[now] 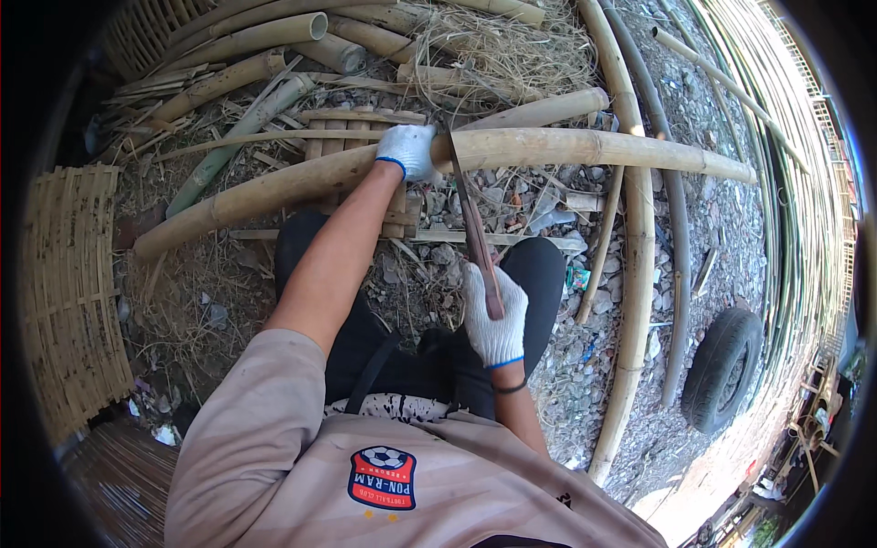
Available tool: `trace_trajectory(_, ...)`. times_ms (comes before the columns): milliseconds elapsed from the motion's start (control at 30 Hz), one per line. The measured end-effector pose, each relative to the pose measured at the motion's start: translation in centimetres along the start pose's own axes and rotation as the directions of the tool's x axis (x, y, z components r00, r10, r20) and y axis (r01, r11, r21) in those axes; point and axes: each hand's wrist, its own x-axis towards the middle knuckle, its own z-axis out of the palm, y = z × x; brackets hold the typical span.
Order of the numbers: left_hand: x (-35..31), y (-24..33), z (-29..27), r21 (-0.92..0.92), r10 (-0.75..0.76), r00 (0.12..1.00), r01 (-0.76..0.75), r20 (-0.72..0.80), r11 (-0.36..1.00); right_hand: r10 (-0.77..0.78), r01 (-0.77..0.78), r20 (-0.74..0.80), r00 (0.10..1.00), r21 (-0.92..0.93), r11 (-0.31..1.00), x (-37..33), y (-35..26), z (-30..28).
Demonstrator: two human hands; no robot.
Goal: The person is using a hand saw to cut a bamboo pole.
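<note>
A thick tan bamboo pole (585, 147) lies crosswise in front of me. My left hand (408, 152), in a white knitted glove with a blue cuff, is closed over the pole and presses on it. Just right of that hand, the narrow blade of a hand saw (470, 212) stands across the pole, seen nearly edge-on; how deep it sits in the bamboo I cannot tell. My right hand (494, 320), gloved the same way, is wrapped round the saw's handle between my knees. Beneath the pole is a low slatted wooden support (399, 217), partly hidden by my left arm.
Cut bamboo lengths (274, 36) and a heap of shavings (493, 50) lie beyond. Right of me, a long bamboo pole (634, 338) crosses the gravel near a tyre (723, 370). Woven bamboo panels (78, 292) stand at left; many thin poles (804, 210) line the far right.
</note>
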Motion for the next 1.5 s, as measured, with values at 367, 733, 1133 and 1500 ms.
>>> trace_trajectory(367,1.4,0.5,1.2,0.009,0.045,0.999,-0.045,-0.007,0.999,-0.075,0.076,0.014,0.997,-0.089,0.993,10.9,0.7,4.4)
trace_trajectory(733,2.2,1.2,2.3,-0.022,0.029,0.996,-0.031,-0.079,0.999,-0.123,0.123,-0.048,0.991,0.004,0.992,13.5,2.1,5.2)
trace_trajectory(1133,0.3,0.7,0.2,-0.002,0.043,0.999,-0.043,-0.030,0.999,0.002,-0.002,-0.002,1.000,0.052,0.999,5.7,2.6,2.4)
trace_trajectory(1500,-0.3,-0.8,-0.5,0.026,0.014,1.000,-0.014,-0.012,1.000,0.069,-0.065,0.053,0.996,-0.089,0.994,-4.5,-0.7,-2.1)
